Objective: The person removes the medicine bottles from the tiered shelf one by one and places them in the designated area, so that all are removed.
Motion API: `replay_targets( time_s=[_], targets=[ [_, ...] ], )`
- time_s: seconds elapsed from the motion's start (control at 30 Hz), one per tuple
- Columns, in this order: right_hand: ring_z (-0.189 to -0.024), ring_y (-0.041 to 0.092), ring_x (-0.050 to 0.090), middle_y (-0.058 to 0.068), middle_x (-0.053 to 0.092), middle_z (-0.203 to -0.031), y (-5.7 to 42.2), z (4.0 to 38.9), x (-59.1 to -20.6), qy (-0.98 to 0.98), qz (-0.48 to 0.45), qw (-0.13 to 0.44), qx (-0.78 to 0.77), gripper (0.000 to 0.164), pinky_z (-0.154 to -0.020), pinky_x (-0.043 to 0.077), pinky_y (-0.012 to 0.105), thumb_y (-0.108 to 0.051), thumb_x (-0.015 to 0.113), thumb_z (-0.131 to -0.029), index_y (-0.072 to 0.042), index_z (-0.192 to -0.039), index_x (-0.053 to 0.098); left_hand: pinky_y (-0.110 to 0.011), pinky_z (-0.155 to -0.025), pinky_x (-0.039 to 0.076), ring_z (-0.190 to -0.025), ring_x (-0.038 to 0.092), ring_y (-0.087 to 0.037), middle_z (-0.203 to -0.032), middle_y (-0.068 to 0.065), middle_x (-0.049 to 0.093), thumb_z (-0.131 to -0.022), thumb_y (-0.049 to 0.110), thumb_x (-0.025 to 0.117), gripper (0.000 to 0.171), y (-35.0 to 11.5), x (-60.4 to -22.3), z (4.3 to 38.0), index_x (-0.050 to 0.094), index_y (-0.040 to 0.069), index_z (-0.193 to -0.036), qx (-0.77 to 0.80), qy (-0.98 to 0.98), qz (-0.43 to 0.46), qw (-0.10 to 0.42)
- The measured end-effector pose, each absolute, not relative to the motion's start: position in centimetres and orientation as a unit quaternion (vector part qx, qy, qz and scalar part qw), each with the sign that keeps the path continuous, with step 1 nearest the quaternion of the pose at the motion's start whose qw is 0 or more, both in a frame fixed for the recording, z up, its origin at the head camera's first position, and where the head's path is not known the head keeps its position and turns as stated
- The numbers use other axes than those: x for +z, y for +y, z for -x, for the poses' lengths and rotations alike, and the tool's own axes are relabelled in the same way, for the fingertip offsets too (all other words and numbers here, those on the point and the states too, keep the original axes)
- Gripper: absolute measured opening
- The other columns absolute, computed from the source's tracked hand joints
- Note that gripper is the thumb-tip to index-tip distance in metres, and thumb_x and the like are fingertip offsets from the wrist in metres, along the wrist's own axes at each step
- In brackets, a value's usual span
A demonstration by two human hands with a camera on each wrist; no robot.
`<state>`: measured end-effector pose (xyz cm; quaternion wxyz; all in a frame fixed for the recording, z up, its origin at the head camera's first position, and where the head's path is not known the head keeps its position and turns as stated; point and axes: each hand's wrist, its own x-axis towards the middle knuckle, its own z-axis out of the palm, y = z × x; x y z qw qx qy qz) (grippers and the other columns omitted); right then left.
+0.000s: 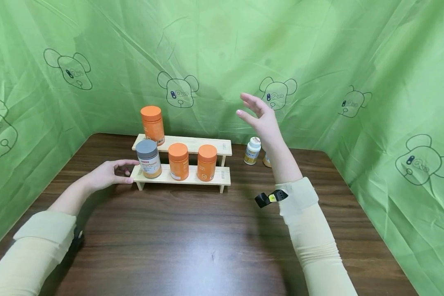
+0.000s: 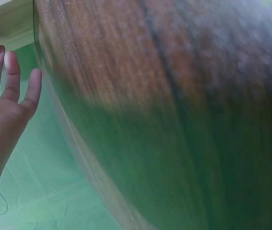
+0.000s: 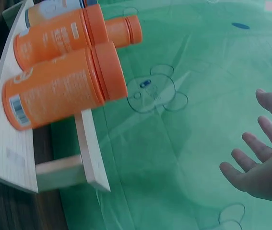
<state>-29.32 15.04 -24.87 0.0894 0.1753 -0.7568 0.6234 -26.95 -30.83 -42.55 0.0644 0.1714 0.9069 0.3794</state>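
Your left hand (image 1: 109,176) pinches the left end of the wooden rack (image 1: 192,144). Your right hand (image 1: 264,120) is free, its fingers apart, raised to the right of the rack. One grey-lidded jar (image 1: 149,161) and two orange jars (image 1: 179,163) stand on the rack's lower shelf (image 1: 222,176), another orange jar (image 1: 153,126) on its upper one.

Wrinkled green fabric (image 1: 222,45) hangs behind the table (image 1: 163,234) and along both sides. Round-eared animal-head outlines (image 1: 179,91) printed across it, small dark oval on each face. Table is dark brown woodgrain, bright glare patch (image 1: 207,259) front-center.
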Motion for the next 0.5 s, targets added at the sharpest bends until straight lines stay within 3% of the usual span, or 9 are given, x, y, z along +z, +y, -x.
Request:
replay_targets(
  time_s=[0.5],
  targets=[
    [-0.127,0.005,0.042,-0.013,0.049,-0.137,10.0,29.6,-24.8,-0.76,-0.204,0.046,0.616,0.053,-0.108,0.031,0.041,-0.024,0.072,-0.084,-0.028,-0.133,0.052,-0.025,-0.068,0.041,-0.083,0.052,-0.011,-0.09,-0.008,0.058,-0.078,0.025,0.077,0.067,-30.8,-42.5,26.8,0.048,0.011,-0.137,0.385,0.905,-0.166,0.076]
  ],
)
